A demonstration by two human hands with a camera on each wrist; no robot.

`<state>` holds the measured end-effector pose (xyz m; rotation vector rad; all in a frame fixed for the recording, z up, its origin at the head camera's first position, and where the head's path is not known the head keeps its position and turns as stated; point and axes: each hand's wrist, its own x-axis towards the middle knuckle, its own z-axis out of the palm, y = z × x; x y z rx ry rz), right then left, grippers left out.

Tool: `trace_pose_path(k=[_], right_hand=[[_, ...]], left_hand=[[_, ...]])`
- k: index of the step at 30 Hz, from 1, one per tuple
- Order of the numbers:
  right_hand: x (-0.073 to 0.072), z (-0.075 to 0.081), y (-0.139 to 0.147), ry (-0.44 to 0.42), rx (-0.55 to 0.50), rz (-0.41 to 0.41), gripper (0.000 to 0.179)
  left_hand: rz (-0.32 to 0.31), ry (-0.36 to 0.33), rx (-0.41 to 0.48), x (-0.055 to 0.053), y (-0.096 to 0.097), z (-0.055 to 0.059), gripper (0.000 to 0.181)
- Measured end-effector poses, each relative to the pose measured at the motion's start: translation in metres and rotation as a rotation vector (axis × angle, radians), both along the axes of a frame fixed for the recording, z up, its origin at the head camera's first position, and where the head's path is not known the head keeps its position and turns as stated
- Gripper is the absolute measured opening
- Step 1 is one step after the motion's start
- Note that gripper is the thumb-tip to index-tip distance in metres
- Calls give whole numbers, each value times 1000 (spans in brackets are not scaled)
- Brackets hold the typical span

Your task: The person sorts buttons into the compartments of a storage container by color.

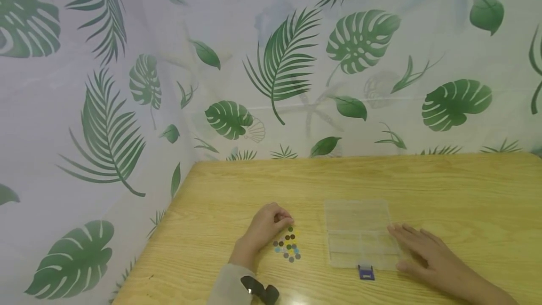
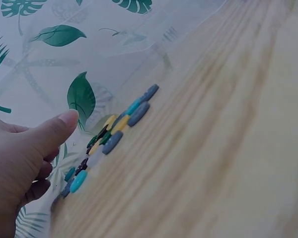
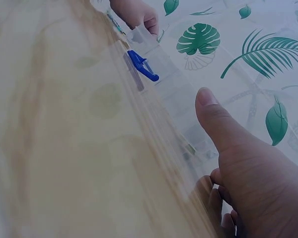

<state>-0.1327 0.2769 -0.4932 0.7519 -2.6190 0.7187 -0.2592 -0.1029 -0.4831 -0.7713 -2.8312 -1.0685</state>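
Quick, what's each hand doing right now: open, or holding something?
Left hand: open, fingers loosely curled beside the colored discs, nothing visibly held.
Right hand: open, fingers extended at the edge of the clear box.

The desk (image 1: pixel 466 201) looks like wood, smooth, with visible grain and a slight shine. The box (image 1: pixel 355 215) seems of clear plastic, its latch (image 3: pixel 137 61) of opaque plastic. The small discs (image 2: pixel 112 143) appear smooth, somewhat glossy. The sheet (image 1: pixel 203 13) is cloth or film.
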Motion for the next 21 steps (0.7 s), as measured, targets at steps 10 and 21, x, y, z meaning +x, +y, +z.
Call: trace_pose_path(k=[10,21], right_hand=[[2,1,0,-19,-3,1,72],[2,1,1,10,16,1,73]], left_hand=[[-58,107,30,4,11,8,19],[-138,209,15,10,35,18,14]])
